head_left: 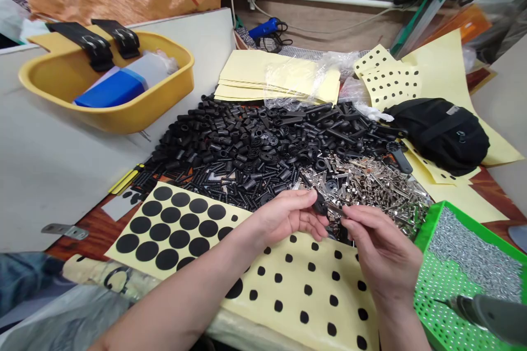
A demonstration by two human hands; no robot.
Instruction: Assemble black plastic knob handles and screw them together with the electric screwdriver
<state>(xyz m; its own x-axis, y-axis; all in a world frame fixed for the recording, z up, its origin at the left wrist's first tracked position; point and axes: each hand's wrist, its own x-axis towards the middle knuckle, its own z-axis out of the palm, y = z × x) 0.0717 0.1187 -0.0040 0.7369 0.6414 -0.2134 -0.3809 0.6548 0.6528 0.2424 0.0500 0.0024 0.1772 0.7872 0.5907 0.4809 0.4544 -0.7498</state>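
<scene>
My left hand (294,213) is closed on a small black round plastic part (319,204), held between thumb and fingers. Just to its right, my right hand (376,244) pinches a thin, dark metal-looking piece (336,210) whose tip reaches toward the round part; whether they touch I cannot tell. Behind both hands spreads a heap of small silvery metal clips (370,181). A large pile of black plastic parts (247,137) lies farther back and left. Under my hands are yellow backing sheets, one with small black dots (308,289) and one with larger black discs (179,238).
A green perforated tray (442,279) of small screws (477,252) sits at right, with a screwdriver-like tool (494,312) over it. A yellow bin (123,115) hangs at left. Stacked yellow sheets (242,74) and a black cloth bag (444,134) lie behind.
</scene>
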